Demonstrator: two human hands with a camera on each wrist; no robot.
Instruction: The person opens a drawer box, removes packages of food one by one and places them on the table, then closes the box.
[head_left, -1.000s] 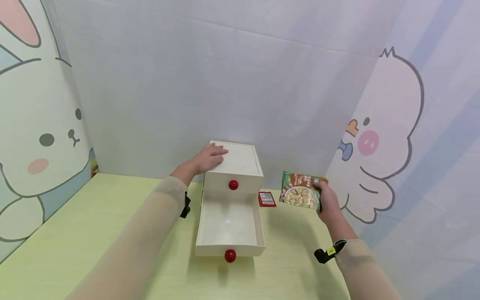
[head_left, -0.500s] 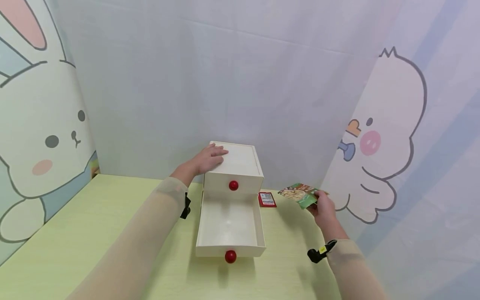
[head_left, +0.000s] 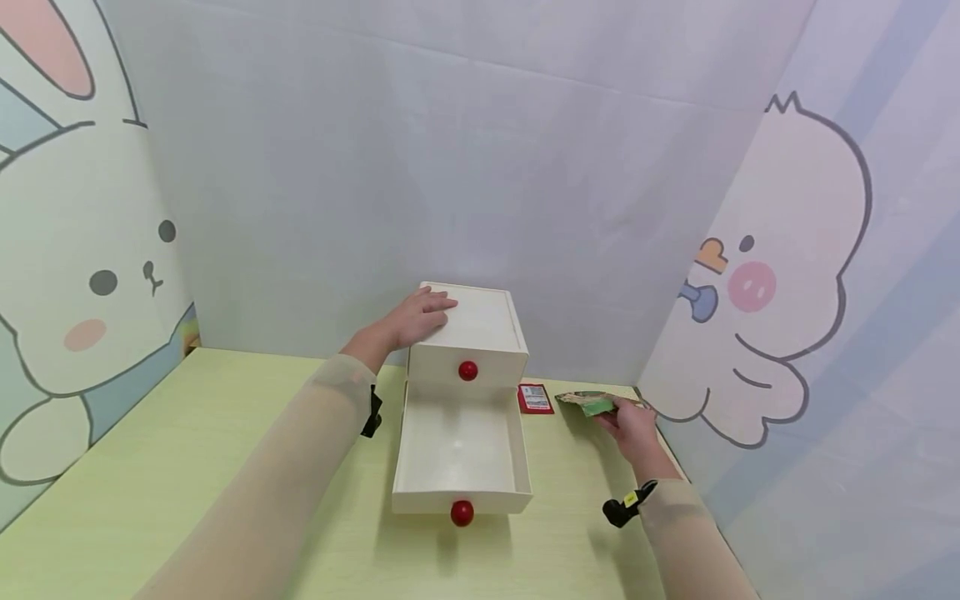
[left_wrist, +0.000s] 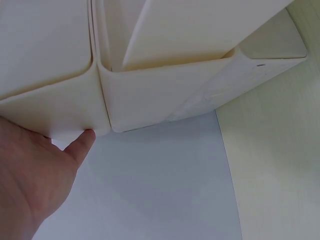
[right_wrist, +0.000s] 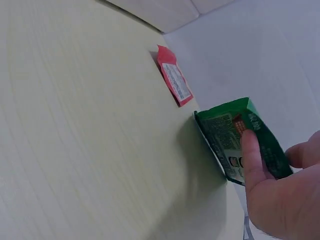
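Observation:
A white two-drawer box [head_left: 431, 360] stands against the back wall, its lower drawer [head_left: 455, 454] pulled out and bare inside, its upper drawer closed. Each drawer has a red ball knob [head_left: 462, 512]. My left hand [head_left: 411, 320] rests on the left side of the box's top, fingers extended; in the left wrist view its thumb [left_wrist: 82, 145] lies against the box. At the right, my right hand [head_left: 636, 427] grips a green and brown snack packet [right_wrist: 225, 137] between thumb and fingers, low by the table's back edge. The packet is tilted nearly flat in the head view.
A small red packet with a white label [head_left: 535, 398] lies on the table between the box and the green packet. The pale yellow-green table [head_left: 225, 450] ends at a grey back curtain [head_left: 315, 192] and a right-hand curtain with a cartoon print [head_left: 787, 317].
My right hand has come down toward the table and slightly left, tipping the snack packet from facing me to almost flat. The left hand, box and drawers have stayed put.

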